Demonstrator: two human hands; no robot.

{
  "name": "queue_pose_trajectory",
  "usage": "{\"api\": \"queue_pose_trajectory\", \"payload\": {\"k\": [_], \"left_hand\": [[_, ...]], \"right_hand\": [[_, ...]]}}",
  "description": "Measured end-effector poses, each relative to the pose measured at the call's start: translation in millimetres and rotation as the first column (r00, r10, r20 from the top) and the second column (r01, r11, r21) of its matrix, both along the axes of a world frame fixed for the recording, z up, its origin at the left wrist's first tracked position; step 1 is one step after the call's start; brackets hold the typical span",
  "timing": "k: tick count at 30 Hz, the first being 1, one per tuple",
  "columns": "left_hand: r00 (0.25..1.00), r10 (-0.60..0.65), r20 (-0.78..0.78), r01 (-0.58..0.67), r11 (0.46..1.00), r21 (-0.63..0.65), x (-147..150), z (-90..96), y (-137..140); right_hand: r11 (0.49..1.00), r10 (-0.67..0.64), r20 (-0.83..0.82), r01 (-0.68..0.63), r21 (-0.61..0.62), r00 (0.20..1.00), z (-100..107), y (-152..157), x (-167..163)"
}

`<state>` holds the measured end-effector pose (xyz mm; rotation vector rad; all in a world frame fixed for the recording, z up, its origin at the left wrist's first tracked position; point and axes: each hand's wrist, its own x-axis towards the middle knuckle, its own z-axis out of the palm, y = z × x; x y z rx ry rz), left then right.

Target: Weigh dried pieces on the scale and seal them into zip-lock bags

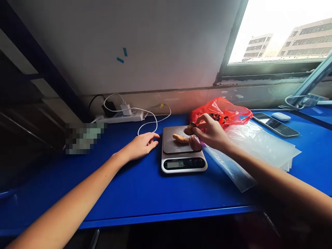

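Observation:
A digital kitchen scale (184, 165) with a dark square plate stands on the blue table. On its plate lies a tan, finger-shaped dried piece (181, 138); its lit display seems to read 3.6. Above the plate's right side, my right hand (211, 131) pinches a dark brown dried mushroom (190, 129) between thumb and fingers. My left hand (141, 145) rests on the table just left of the scale, holding nothing, with thumb and fingers apart. Behind my right hand sits a red plastic bag (220, 105) with dark dried pieces inside, its mouth open.
Clear plastic bags (261, 143) lie stacked to the right, partly under my right forearm. Beyond them are a phone (275, 124) and a white earbud case (281, 117). A power strip (121, 117) with a white cable (156, 121) runs along the wall. The table's front edge (168, 217) is near.

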<state>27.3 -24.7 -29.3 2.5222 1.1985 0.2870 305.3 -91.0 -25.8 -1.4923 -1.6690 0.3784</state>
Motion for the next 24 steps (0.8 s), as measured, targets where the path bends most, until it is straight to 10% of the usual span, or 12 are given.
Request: {"api": "queue_pose_trajectory", "payload": {"k": [17,24], "left_hand": [[0.999,-0.021,-0.028,0.022,1.000,0.013,-3.5,-1.8,2.4],[0.999,-0.023,-0.034,0.024,1.000,0.011,-3.7,-2.1,2.1]], "right_hand": [[0.988,0.040,0.321,-0.087,0.132,0.946,5.6,2.4,5.1],[0.921,-0.288,0.231,0.202,0.334,0.930,28.9,-1.7,50.0]]}}
